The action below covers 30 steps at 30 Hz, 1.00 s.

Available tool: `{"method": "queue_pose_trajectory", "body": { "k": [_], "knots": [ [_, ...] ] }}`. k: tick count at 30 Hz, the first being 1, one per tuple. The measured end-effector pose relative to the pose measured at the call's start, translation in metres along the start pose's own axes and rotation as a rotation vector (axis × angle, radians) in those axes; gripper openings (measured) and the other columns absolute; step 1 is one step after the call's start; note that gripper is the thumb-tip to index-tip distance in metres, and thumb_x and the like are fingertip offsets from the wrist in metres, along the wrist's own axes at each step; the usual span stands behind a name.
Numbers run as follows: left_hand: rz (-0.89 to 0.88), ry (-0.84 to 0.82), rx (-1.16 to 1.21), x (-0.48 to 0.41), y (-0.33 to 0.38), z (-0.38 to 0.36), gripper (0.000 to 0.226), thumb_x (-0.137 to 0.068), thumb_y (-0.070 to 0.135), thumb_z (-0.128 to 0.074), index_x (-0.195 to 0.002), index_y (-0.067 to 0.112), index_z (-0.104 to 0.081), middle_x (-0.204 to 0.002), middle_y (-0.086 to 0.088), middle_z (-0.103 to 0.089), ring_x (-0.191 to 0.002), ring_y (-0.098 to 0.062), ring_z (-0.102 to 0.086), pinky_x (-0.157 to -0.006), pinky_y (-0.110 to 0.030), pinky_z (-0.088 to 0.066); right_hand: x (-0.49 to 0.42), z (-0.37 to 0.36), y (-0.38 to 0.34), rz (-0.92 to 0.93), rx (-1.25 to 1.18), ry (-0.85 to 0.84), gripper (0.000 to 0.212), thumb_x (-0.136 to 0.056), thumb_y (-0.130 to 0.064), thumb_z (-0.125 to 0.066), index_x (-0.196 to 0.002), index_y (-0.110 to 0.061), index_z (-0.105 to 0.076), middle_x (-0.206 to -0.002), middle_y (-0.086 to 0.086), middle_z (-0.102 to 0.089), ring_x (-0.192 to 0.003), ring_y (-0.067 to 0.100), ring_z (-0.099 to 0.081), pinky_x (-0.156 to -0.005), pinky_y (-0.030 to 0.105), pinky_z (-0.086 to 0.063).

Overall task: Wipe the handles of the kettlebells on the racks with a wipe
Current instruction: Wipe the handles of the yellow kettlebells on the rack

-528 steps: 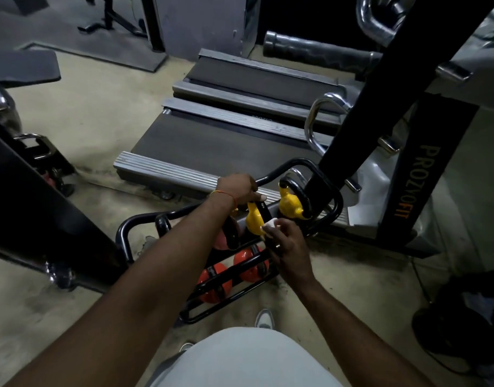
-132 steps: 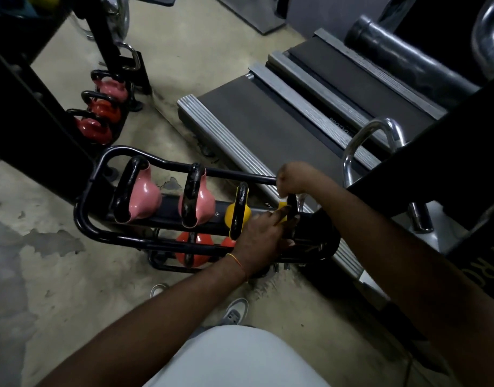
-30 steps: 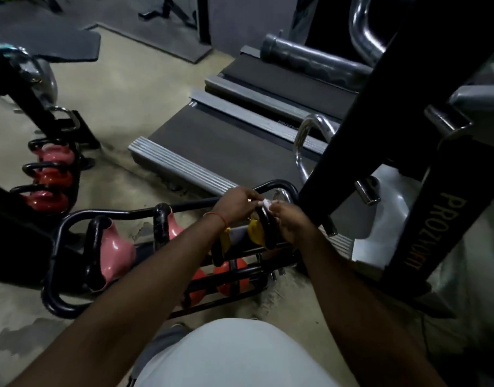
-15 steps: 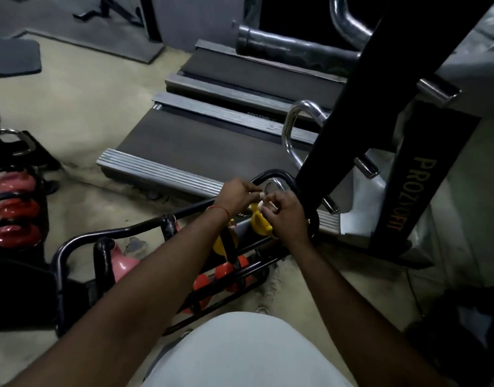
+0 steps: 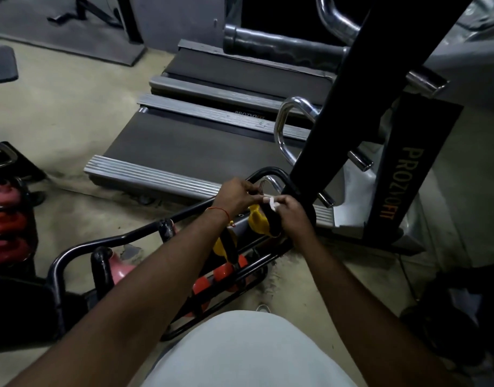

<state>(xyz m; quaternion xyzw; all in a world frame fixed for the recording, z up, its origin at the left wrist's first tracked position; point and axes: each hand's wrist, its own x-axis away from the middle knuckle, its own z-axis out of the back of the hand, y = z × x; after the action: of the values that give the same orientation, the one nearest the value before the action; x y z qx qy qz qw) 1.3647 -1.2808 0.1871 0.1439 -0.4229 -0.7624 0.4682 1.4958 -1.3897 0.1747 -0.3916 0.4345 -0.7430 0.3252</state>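
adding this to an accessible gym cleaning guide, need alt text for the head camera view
Seen from above, a person's right hand pinches a white wipe on the black handle of a yellow kettlebell on a low black rack, while the left hand holds the rack's top rail. A treadmill stands just behind.

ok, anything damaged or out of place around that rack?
Only the floor: its coating has flaked to a grey patch beside the pink kettlebell, with a scuffed patch at the end of the rack by the treadmill. Nothing spilled. The right hand holds the wipe on the handle of a yellow kettlebell.
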Motion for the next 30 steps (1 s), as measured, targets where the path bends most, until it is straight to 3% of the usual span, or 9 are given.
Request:
{"method": "queue_pose_trajectory", "body": {
  "k": [3, 6, 9, 13, 15, 18, 23, 30],
  "knots": [
    [0.001, 0.003, -0.013, 0.001, 0.0, -0.001, 0.037, -0.073, 0.04, -0.084, -0.101, 0.016, -0.077, -0.096, -0.003, -0.076, -0.083, -0.015, -0.072, -0.078, -0.037, -0.059, -0.022, -0.003, -0.012, -0.232, -0.072, -0.117, 0.021, -0.094, -0.007, -0.054, -0.097, -0.007, -0.074, -0.103, 0.016, -0.073, -0.1, 0.031, -0.067, -0.091, 0.039, -0.052],
    [-0.008, 0.013, -0.043, 0.005, 0.003, 0.0, 0.037, -0.073, 0.04, -0.083, -0.1, 0.016, -0.077, -0.094, -0.004, -0.076, -0.081, -0.017, -0.071, -0.078, -0.039, -0.059, -0.016, 0.008, -0.012, -0.306, -0.09, -0.171, 0.019, -0.094, -0.009, -0.055, -0.098, -0.002, -0.072, -0.092, 0.014, -0.072, -0.086, 0.028, -0.066, -0.076, 0.036, -0.053],
    [-0.005, 0.014, -0.045, 0.005, 0.005, -0.001, 0.04, -0.073, 0.042, -0.083, -0.101, 0.015, -0.077, -0.095, -0.006, -0.076, -0.083, -0.018, -0.071, -0.08, -0.039, -0.059, -0.004, 0.02, -0.004, -0.132, 0.0, -0.208, 0.02, -0.094, -0.001, -0.05, -0.095, -0.008, -0.068, -0.086, 0.006, -0.066, -0.078, 0.019, -0.061, -0.064, 0.026, -0.049],
    [0.021, 0.027, 0.001, 0.005, 0.004, -0.003, 0.041, -0.073, 0.043, -0.082, -0.103, 0.015, -0.076, -0.097, -0.005, -0.076, -0.085, -0.018, -0.071, -0.082, -0.04, -0.058, 0.019, 0.02, 0.019, 0.169, 0.051, -0.005, 0.015, -0.092, -0.011, -0.065, -0.094, -0.025, -0.071, -0.094, -0.005, -0.072, -0.088, 0.01, -0.067, -0.074, 0.023, -0.052],
    [0.033, 0.024, -0.002, 0.006, 0.005, -0.003, 0.043, -0.073, 0.044, -0.082, -0.104, 0.014, -0.076, -0.099, -0.005, -0.076, -0.086, -0.018, -0.071, -0.081, -0.04, -0.059, 0.025, 0.012, 0.025, 0.322, 0.216, 0.145, 0.014, -0.086, -0.016, -0.071, -0.091, -0.028, -0.07, -0.095, -0.007, -0.069, -0.09, 0.011, -0.064, -0.072, 0.023, -0.049],
    [0.056, 0.015, 0.026, 0.005, 0.008, -0.004, 0.048, -0.07, 0.048, -0.083, -0.102, 0.013, -0.076, -0.098, -0.007, -0.076, -0.08, -0.019, -0.073, -0.077, -0.041, -0.06, 0.024, -0.005, 0.022, 0.512, 0.648, 0.361, 0.02, -0.075, -0.025, -0.077, -0.093, -0.028, -0.068, -0.098, -0.004, -0.06, -0.093, 0.019, -0.051, -0.076, 0.034, -0.036],
    [0.033, 0.007, -0.005, 0.009, 0.015, -0.004, 0.053, -0.068, 0.048, -0.085, -0.104, 0.01, -0.075, -0.103, -0.008, -0.075, -0.087, -0.02, -0.072, -0.079, -0.04, -0.06, 0.028, -0.014, 0.038, 0.554, 0.981, 0.391, 0.033, -0.062, -0.02, -0.079, -0.09, -0.019, -0.061, -0.092, 0.007, -0.054, -0.084, 0.029, -0.048, -0.071, 0.036, -0.031],
    [0.037, -0.003, 0.049, 0.011, 0.018, -0.003, 0.057, -0.069, 0.044, -0.085, -0.112, 0.009, -0.071, -0.113, -0.007, -0.072, -0.094, -0.018, -0.07, -0.08, -0.04, -0.061, 0.034, -0.01, 0.041, 0.535, 0.911, 0.429, 0.023, -0.067, -0.023, -0.073, -0.084, -0.019, -0.059, -0.09, 0.005, -0.054, -0.085, 0.028, -0.051, -0.071, 0.036, -0.032]
  ]
}}
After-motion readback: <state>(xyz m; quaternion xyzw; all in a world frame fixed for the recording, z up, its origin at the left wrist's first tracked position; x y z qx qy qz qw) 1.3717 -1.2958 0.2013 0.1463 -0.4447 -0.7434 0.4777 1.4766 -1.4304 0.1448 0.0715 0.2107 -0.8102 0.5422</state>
